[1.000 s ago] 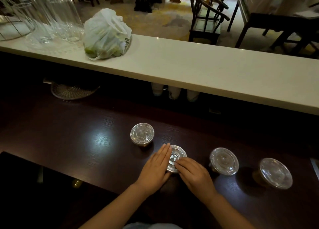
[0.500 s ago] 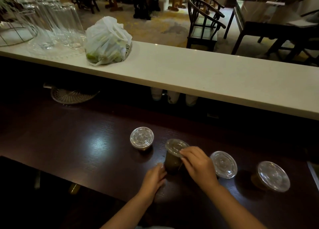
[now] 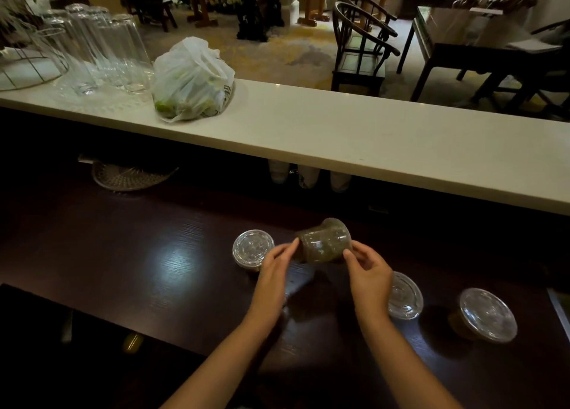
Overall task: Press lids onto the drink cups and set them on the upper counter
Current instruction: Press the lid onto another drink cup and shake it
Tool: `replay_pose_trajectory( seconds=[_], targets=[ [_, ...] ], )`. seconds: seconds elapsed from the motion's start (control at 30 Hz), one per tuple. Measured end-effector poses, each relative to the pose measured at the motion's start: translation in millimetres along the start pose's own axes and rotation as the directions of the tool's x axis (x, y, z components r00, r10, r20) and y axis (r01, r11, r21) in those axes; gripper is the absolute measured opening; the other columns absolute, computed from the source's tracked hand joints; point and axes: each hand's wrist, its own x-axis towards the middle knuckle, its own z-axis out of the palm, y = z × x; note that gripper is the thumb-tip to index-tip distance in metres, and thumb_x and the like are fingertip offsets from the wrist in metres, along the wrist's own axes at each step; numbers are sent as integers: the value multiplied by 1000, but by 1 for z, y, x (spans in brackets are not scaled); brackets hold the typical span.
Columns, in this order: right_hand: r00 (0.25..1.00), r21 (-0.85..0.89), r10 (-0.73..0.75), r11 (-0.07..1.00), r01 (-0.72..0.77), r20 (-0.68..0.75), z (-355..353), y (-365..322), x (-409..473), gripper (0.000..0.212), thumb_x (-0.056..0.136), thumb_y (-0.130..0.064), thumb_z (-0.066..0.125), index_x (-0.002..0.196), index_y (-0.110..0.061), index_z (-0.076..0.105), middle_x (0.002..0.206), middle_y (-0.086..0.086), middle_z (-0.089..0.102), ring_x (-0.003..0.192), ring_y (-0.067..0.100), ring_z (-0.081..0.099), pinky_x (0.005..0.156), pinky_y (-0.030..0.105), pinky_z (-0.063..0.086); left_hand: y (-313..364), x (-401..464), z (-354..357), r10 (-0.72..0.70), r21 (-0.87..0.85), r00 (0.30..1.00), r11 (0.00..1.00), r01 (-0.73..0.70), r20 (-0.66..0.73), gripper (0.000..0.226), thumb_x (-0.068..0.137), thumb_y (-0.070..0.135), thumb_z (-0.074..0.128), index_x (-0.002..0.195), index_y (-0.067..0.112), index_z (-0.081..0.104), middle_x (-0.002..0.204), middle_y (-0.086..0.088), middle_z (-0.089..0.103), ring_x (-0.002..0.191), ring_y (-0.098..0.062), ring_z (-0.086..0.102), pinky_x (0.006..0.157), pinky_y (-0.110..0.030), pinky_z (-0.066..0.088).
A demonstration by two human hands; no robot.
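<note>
Both hands, left hand (image 3: pixel 275 265) and right hand (image 3: pixel 369 268), gripped a lidded clear plastic cup of brown drink (image 3: pixel 324 242), tilted above the dark wooden surface (image 3: pixel 123 254). Three lidded cups (image 3: pixel 253 248) (image 3: pixel 404 296) (image 3: pixel 487 314) stood there; the white upper counter (image 3: pixel 370 137) held a white plastic bag (image 3: pixel 192 80).

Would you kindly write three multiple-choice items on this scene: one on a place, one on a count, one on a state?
1. Where does the plastic bag lie?
A. the white upper counter
B. the dark lower counter
C. a chair

2. How many lidded cups stand on the dark counter, apart from the held cup?
A. one
B. three
C. five

3. How is the held cup?
A. upright on the counter
B. lifted and tilted between both hands
C. lying crushed

Answers: 1 A, it lies beside the glasses. 2 B, three lids show. 3 B, left hand and right hand grip it.
</note>
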Motion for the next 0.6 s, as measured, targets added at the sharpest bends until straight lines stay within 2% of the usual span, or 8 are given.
replay_pose_trajectory(
  seconds=[0.07, 0.1, 0.2, 0.3, 0.37, 0.47, 0.6],
  targets=[
    [976, 204, 220, 955, -216, 3, 3, 0, -2, 20, 84, 2, 61, 95, -16, 65, 92, 11, 69, 82, 13, 66, 69, 21, 56, 6, 7, -7, 140, 177, 988, 973, -150, 69, 32, 94, 30, 37, 124, 25, 47, 131, 6, 43, 118, 16, 37, 99, -3, 25],
    [947, 298, 320, 901, -314, 30, 5, -1, -4, 19, 86, 3, 59, 98, -10, 64, 91, 11, 67, 81, 16, 65, 64, 21, 57, 7, 12, -12, 192, 270, 972, 937, -222, 133, 39, 91, 37, 36, 127, 25, 46, 135, 9, 41, 124, 14, 32, 101, -2, 21],
    [862, 449, 481, 742, -498, 161, 7, -8, -12, 19, 89, 5, 51, 107, 0, 57, 87, 13, 65, 80, 21, 63, 60, 24, 57, 14, 24, -29, 273, 491, 886, 752, -440, 375, 51, 90, 40, 32, 137, 21, 38, 147, 10, 31, 139, 1, 17, 112, -14, 12],
    [754, 496, 583, 580, -647, 302, 6, -8, -17, 13, 90, 4, 49, 96, -1, 58, 86, 15, 65, 78, 25, 64, 58, 28, 57, 33, 33, -44, 252, 624, 773, 471, -624, 582, 53, 93, 41, 29, 143, 23, 30, 151, 10, 21, 142, -2, 11, 115, -30, 11],
    [687, 489, 618, 496, -718, 382, 6, -3, -20, 13, 90, 4, 48, 94, -1, 60, 81, 16, 69, 70, 24, 69, 54, 29, 59, 47, 36, -52, 181, 640, 698, 291, -711, 693, 56, 92, 45, 27, 144, 25, 25, 152, 10, 17, 142, -3, 7, 114, -30, 6],
    [625, 465, 633, 429, -774, 457, 7, 8, -28, 15, 89, 4, 47, 87, 0, 61, 71, 14, 72, 64, 21, 71, 51, 29, 57, 53, 37, -62, 114, 592, 601, 107, -799, 791, 57, 93, 46, 30, 145, 23, 25, 153, 2, 23, 141, -8, 12, 113, -35, 7],
    [567, 426, 665, 386, -818, 486, 3, 24, -43, 15, 89, 5, 46, 83, 0, 60, 68, 14, 71, 61, 21, 70, 51, 29, 57, 42, 32, -71, 27, 511, 510, -31, -859, 860, 59, 93, 48, 35, 144, 20, 27, 151, -3, 30, 140, -15, 23, 112, -42, 15]
  ],
)
